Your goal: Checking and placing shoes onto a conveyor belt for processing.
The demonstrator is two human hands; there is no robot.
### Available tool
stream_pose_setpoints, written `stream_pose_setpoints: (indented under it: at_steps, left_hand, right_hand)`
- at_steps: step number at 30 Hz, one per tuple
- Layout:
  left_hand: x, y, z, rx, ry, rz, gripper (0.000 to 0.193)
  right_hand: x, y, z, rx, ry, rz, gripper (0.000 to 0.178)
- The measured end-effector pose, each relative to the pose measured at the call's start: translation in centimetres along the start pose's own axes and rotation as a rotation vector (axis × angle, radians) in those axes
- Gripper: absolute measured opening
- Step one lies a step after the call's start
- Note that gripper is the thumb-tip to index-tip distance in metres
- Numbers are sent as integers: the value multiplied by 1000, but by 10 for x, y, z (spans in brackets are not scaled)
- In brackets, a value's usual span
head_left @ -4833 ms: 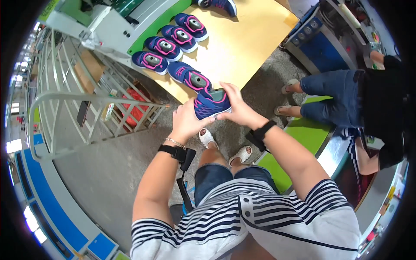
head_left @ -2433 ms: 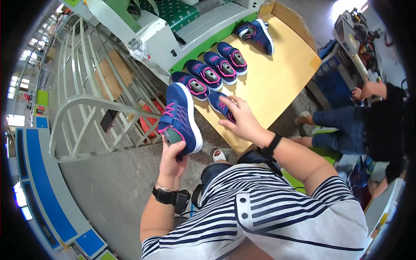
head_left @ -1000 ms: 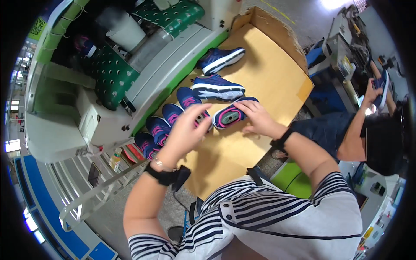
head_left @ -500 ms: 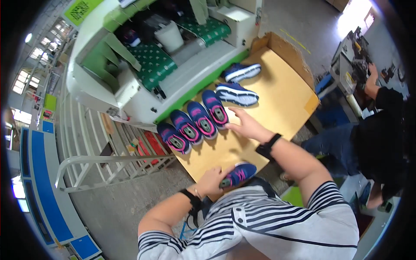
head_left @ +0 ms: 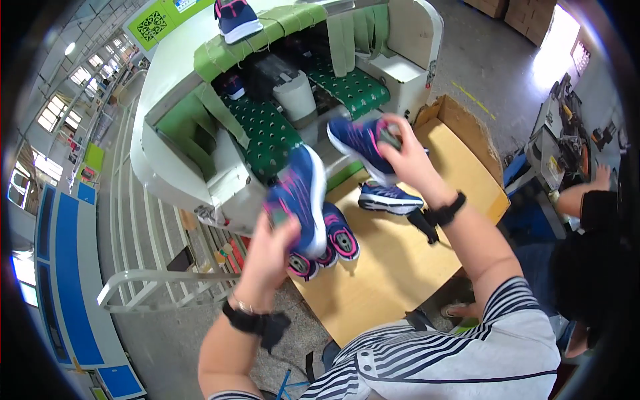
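My left hand is closed around the heel end of a navy sneaker with pink trim and a white sole, held up with its toe pointing away. In my right hand is a similar sneaker, gripped at its opening and tilted, its toe to the left. Both are raised in front of the machine. Below the left sneaker, a row of matching sneakers stands on the tan table, partly hidden. Another sneaker lies on its side below my right hand.
A white machine with a green dotted conveyor belt stands at the table's far side. One sneaker sits on its top. Metal railings are at left. A co-worker's arm reaches over equipment at right.
Both hands have moved up and away from the table, each now holding a sneaker. The sneaker near the table's front edge is gone from there. My view has shifted, showing more of the machine.
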State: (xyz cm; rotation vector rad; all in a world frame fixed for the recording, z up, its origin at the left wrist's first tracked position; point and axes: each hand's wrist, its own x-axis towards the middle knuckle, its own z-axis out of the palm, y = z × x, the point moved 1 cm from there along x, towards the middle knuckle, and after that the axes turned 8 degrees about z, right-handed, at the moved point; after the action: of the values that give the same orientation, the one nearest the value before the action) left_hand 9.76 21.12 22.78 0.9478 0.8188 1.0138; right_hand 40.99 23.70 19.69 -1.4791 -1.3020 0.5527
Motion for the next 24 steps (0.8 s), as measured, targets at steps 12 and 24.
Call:
stream_pose_setpoints:
  at_steps: [12,24]
  left_hand:
    - [293,14,-42,1145,678,414,86]
    - [-51,-168,-36,1851,-640,174,91]
  right_hand:
    - [208,24,142,-464,36,-78,80]
    - [-192,104,42,-264,-368,-191,35]
